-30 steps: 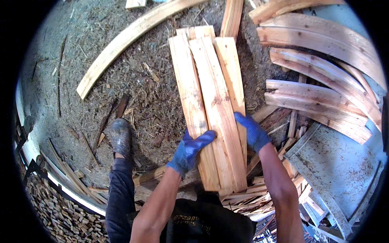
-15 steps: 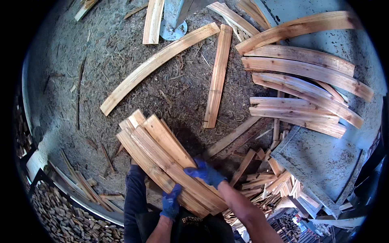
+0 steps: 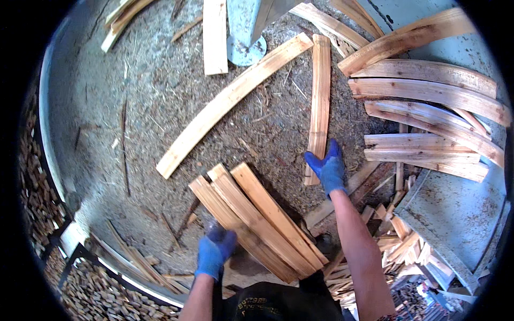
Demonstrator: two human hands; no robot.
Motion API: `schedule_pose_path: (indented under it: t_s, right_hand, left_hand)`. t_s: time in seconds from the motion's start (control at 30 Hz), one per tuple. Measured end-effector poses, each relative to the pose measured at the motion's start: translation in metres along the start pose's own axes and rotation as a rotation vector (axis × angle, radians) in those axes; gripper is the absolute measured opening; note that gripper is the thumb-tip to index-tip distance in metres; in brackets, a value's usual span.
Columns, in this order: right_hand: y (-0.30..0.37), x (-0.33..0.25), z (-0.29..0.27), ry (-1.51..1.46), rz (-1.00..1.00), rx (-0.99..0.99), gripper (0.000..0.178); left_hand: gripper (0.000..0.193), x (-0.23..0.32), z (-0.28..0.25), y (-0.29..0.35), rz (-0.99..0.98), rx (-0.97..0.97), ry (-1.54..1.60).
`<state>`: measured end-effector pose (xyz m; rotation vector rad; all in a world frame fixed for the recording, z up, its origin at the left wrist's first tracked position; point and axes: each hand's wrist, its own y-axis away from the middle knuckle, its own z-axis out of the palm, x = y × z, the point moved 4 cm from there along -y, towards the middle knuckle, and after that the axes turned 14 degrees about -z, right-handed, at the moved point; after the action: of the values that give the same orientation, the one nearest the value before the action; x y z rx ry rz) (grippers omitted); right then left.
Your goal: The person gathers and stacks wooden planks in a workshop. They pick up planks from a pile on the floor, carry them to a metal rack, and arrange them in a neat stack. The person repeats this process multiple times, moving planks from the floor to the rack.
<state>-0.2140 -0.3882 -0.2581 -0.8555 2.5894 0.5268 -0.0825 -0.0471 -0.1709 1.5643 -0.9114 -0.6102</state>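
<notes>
Pale wooden boards [image 3: 262, 222] lie side by side in front of me, their near ends by my dark apron. My left hand [image 3: 216, 250], in a blue glove, is beside the left edge of these boards, its fingers smeared by motion. My right hand [image 3: 327, 166], also blue-gloved, is at the near end of a single narrow board [image 3: 320, 91] on the ground. Its thumb lies over that board and the fingers point away along the right edge, spread apart. A longer curved board [image 3: 230, 109] lies slantwise to the left of it.
More curved boards [image 3: 423, 91] rest on a pale blue metal surface [image 3: 455, 214] at the right. A metal post with a round foot [image 3: 246, 51] stands at the far side. Wood scraps [image 3: 396, 251] are heaped at lower right, and cut wood pieces [image 3: 107, 289] lie beyond the rim at lower left.
My right hand has left the boards before me and moved right to the single board. My left hand has slid off to their left side. The boards are more spread; the view has shifted.
</notes>
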Motion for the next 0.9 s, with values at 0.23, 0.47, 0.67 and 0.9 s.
schedule_pose_path:
  t_s: [0.23,0.47,0.67,0.9]
  right_hand:
    - [0.002,0.028,0.012,-0.272,0.026,-0.041,0.068]
    - [0.168,-0.014,-0.047,-0.877,0.364,-0.414,0.061]
    - [0.296,-0.05,-0.068,-0.527,0.048,-0.462,0.077]
    - [0.24,-0.142,-0.111,-0.654,-0.002,-0.425,0.057]
  left_hand:
    - [0.083,0.144,-0.086,-0.111,0.654,0.889,-0.806]
    - [0.079,0.108,-0.115,-0.129,0.442,0.763,-0.936]
    - [0.045,0.089,-0.113,-0.014,0.141,-0.489,0.025]
    - [0.077,0.048,-0.056,0.154,-0.452,-1.426,1.167]
